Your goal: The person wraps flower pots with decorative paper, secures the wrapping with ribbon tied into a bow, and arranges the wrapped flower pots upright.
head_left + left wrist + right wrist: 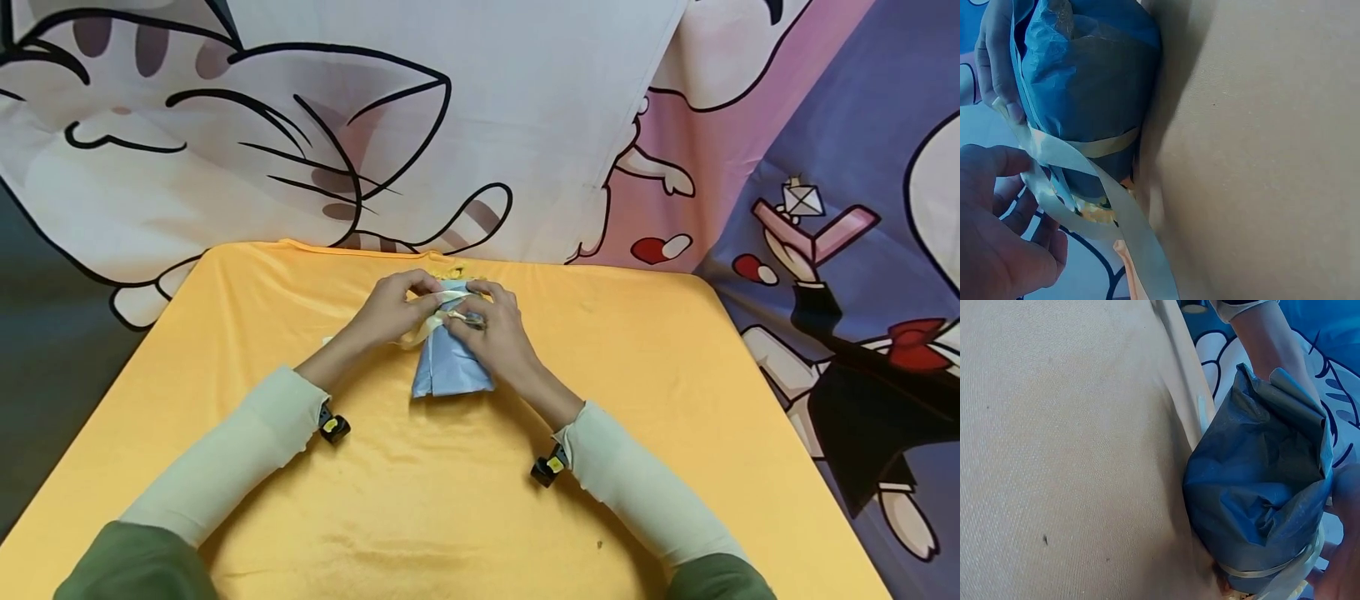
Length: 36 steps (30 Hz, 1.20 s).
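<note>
A small bouquet wrapped in blue paper [453, 367] lies on the table, its flared paper end towards me. Yellow flowers [455, 272] show at its far end, mostly hidden by my hands. A cream ribbon [1138, 231] goes round the narrow part of the wrap, with a loop and a long loose tail in the left wrist view. My left hand [397, 310] pinches the ribbon between thumb and fingers at the bouquet's left side. On the other side my right hand [498, 329] pinches another stretch of ribbon over the paper. The wrap's open folds [1272, 444] face the right wrist camera.
An orange-yellow cloth [360, 500] covers the table. Behind its far edge hangs a cartoon cat backdrop [525, 125], with a blue and pink printed sheet [825, 283] at the right. A tiny dark speck [599, 544] lies near the front right.
</note>
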Each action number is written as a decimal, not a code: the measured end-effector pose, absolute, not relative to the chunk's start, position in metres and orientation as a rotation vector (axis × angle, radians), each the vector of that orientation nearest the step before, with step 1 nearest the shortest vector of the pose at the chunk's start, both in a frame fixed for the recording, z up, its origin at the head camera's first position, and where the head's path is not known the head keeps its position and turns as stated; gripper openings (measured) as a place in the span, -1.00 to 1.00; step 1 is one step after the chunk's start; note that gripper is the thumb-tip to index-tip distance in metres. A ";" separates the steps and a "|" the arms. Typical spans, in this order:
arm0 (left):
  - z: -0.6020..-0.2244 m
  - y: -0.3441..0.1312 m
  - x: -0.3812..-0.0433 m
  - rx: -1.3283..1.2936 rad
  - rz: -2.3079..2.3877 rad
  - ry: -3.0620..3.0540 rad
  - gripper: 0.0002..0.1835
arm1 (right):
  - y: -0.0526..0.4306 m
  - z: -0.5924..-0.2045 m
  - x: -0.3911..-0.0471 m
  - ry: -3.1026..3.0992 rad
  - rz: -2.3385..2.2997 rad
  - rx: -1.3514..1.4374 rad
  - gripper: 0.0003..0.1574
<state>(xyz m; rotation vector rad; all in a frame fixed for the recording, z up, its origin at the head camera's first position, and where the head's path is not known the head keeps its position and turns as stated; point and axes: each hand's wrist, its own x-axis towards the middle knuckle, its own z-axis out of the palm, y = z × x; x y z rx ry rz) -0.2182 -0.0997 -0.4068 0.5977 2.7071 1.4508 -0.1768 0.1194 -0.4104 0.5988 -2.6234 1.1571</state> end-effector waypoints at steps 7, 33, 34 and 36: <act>-0.409 -0.120 -0.215 0.504 1.443 2.762 -0.80 | 0.120 -0.411 -0.178 -2.654 1.150 0.592 -0.77; -0.404 -0.250 -0.220 0.134 1.228 2.890 -0.58 | 0.122 -0.418 -0.178 -2.668 1.249 0.634 -0.79; -0.405 -0.252 -0.222 0.137 1.198 2.900 -0.57 | 0.122 -0.419 -0.178 -2.668 1.253 0.633 -0.79; -0.408 -0.254 -0.226 0.155 1.134 2.917 -0.57 | 0.122 -0.418 -0.178 -2.668 1.259 0.630 -0.79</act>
